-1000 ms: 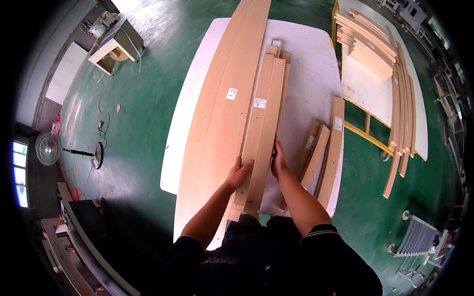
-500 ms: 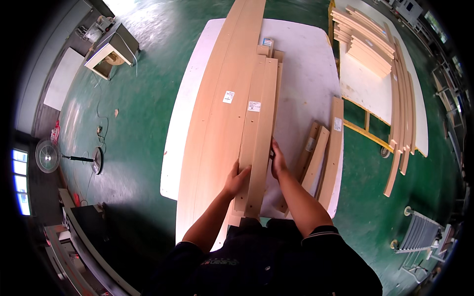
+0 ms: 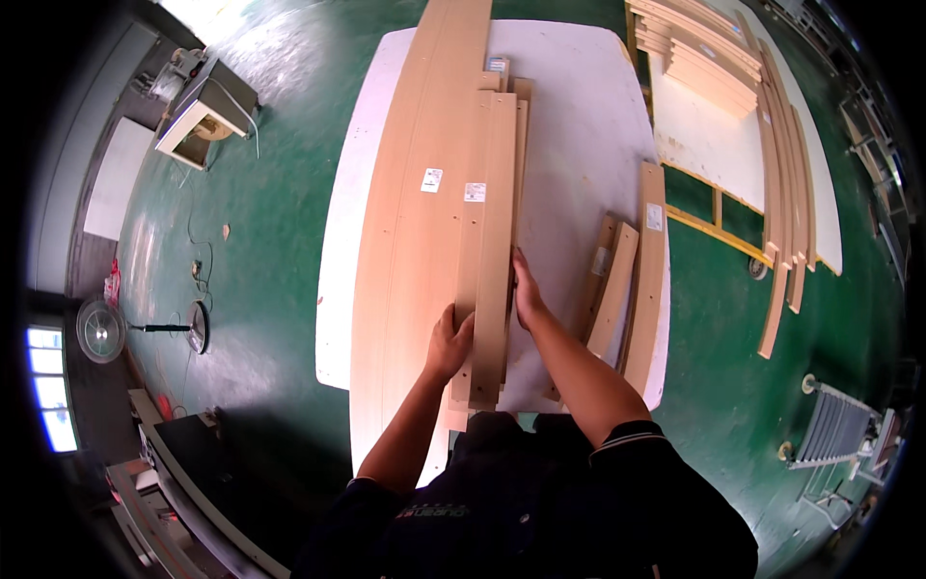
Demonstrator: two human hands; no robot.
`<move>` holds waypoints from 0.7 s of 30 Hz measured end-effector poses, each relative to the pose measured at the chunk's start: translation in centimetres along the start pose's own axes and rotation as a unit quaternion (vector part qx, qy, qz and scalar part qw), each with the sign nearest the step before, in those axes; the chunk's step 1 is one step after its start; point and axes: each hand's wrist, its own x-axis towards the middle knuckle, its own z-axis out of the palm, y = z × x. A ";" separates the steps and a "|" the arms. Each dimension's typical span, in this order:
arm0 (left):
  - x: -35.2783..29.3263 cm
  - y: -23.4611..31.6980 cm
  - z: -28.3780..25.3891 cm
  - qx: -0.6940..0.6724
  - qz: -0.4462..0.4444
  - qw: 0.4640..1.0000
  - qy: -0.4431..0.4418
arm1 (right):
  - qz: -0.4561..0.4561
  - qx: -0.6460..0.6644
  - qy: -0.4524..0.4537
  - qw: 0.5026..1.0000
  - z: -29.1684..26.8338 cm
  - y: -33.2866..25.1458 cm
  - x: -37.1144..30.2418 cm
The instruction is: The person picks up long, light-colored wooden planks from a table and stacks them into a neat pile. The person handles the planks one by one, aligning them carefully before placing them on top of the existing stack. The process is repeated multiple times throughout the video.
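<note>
Two long light wooden boards lie side by side lengthwise in front of me, on the left part of a white-topped table (image 3: pixel 569 145). My left hand (image 3: pixel 449 345) is closed on the near part of the right-hand wooden board (image 3: pixel 496 207), with its thumb toward the top face. On that board's other side, my right hand (image 3: pixel 527 294) presses its fingers along the edge, partly hidden. The neighbouring labelled board (image 3: pixel 469 246) lies just left, under my left fingers. Further left is a wide wooden panel (image 3: pixel 405 261) with a white label.
Several shorter wooden pieces (image 3: pixel 613 289) and a labelled board (image 3: pixel 646 280) lie at the table's right side. Beyond, a yellow-framed cart (image 3: pixel 704 224) carries stacked boards (image 3: pixel 714 82). A pedestal fan (image 3: pixel 101 330) and a small machine stand (image 3: pixel 207 114) are on the green floor at left.
The whole view has shifted slightly, so the table's contents appear a little higher and further left. Both hands keep their places on the board.
</note>
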 end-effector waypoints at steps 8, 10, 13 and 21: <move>0.6 2.4 -1.3 -0.101 -0.098 0.988 -0.062 | 0.033 -0.123 0.037 0.991 -0.6 0.8 2.0; 0.5 2.0 -1.7 -0.105 -0.098 0.989 -0.039 | 0.042 -0.109 0.027 0.993 0.1 -0.6 0.8; -1.1 4.3 -0.9 0.086 0.065 0.989 0.098 | -0.012 -0.247 0.074 0.966 -2.9 -3.4 -4.0; -7.6 10.3 11.8 0.135 0.090 0.982 -0.099 | -0.059 -0.610 0.351 0.708 -18.9 -7.2 -18.2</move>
